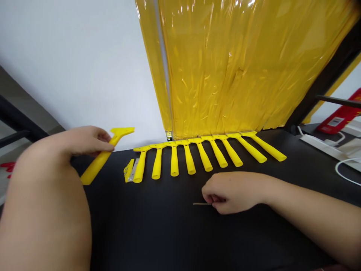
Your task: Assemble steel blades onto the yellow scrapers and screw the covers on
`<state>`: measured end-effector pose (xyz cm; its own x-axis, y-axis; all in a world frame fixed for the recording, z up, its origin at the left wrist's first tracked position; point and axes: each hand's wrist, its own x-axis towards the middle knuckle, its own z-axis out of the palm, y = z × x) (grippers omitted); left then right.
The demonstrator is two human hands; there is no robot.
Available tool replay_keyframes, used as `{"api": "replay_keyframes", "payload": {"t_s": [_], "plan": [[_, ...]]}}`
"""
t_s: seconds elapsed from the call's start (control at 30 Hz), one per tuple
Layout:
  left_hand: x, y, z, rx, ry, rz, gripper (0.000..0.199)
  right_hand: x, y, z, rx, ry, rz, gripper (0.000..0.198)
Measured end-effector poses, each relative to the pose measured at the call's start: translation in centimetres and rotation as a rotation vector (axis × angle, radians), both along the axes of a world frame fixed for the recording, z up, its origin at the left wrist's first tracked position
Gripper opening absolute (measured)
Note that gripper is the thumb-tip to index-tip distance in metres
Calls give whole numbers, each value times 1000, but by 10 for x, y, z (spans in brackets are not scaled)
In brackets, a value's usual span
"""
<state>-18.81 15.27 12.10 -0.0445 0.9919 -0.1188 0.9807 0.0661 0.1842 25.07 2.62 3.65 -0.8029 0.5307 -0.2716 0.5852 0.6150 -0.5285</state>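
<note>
My left hand (87, 140) is closed around a yellow T-headed scraper handle (98, 165), held tilted at the left with its head up. Several matching yellow scraper handles (174, 162) lie in a row on the black table, heads toward the back wall. Beside the leftmost one are a small yellow plate (128, 171) and a flat grey metal piece (134, 170). My right hand (232, 192) is in front of the row, its fingers pinched on a thin metal rod (201, 204) that points left. The rod's other end is hidden in the fist.
The black tabletop (158, 233) runs up to a white panel (84, 67) and a shiny yellow plastic curtain (220, 75). At the right are a white power strip (321, 146) with a cable and a red package (338, 116). Dark frame bars (19, 120) stand at the left.
</note>
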Motion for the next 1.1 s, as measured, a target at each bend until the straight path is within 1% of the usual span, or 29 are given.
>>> {"api": "replay_keyframes", "payload": {"t_s": [0.03, 0.07, 0.1, 0.13, 0.17, 0.2, 0.27, 0.3, 0.33, 0.4, 0.43, 0.53, 0.63, 0.7, 0.77, 0.83, 0.87, 0.9, 0.97, 1.03, 1.1], "plan": [[19, -8, 6, -58, 4, -80, 43, 3, 3, 4, -44, 70, -9, 8], [40, -17, 11, -75, -20, -189, 44, 6, 6, 7, -72, 165, -25, 8], [64, -28, 13, -88, -49, -301, 43, 9, 10, 11, -82, 282, -50, 7], [89, -40, 12, -115, -72, -397, 43, 13, 14, 14, -79, 409, -108, 5], [113, -52, 9, -124, -84, -481, 40, 16, 17, 16, -78, 533, -188, 6], [136, -65, 4, -131, -58, -538, 34, 19, 21, 17, -80, 650, -293, 10], [174, -91, -12, -81, 24, -681, 17, 23, 24, 15, -77, 776, -463, 18], [188, -103, -21, -23, 41, -744, 13, 24, 23, 13, -59, 777, -506, 21], [198, -114, -30, 30, 48, -792, 9, 24, 21, 10, -37, 741, -515, 23], [210, -133, -47, 63, 5, -827, 7, 22, 12, 1, -12, 597, -479, 26], [212, -141, -55, 56, -22, -840, 7, 21, 6, -4, -21, 528, -464, 26], [214, -155, -75, 60, -60, -850, 6, 15, -7, -21, -91, 422, -456, 26], [215, -161, -91, 63, -100, -870, 12, 11, -6, -37, -245, 426, -491, 30], [213, -160, -96, 63, -164, -857, 16, 12, 0, -44, -352, 446, -520, 34], [205, -156, -94, 103, -222, -806, 18, 15, 7, -47, -423, 465, -552, 38], [186, -147, -87, 227, -226, -695, 20, 19, 10, -48, -451, 446, -573, 43], [171, -139, -82, 300, -208, -624, 22, 20, 11, -47, -446, 421, -577, 45], [154, -130, -77, 366, -189, -537, 23, 22, 11, -45, -433, 393, -575, 47], [115, -108, -72, 454, -137, -317, 25, 23, 10, -42, -386, 341, -565, 50], [76, -84, -72, 441, -45, -117, 28, 24, 8, -41, -327, 310, -558, 52], [46, -63, -80, 319, -43, -34, 32, 24, 8, -40, -281, 292, -546, 53]]}}
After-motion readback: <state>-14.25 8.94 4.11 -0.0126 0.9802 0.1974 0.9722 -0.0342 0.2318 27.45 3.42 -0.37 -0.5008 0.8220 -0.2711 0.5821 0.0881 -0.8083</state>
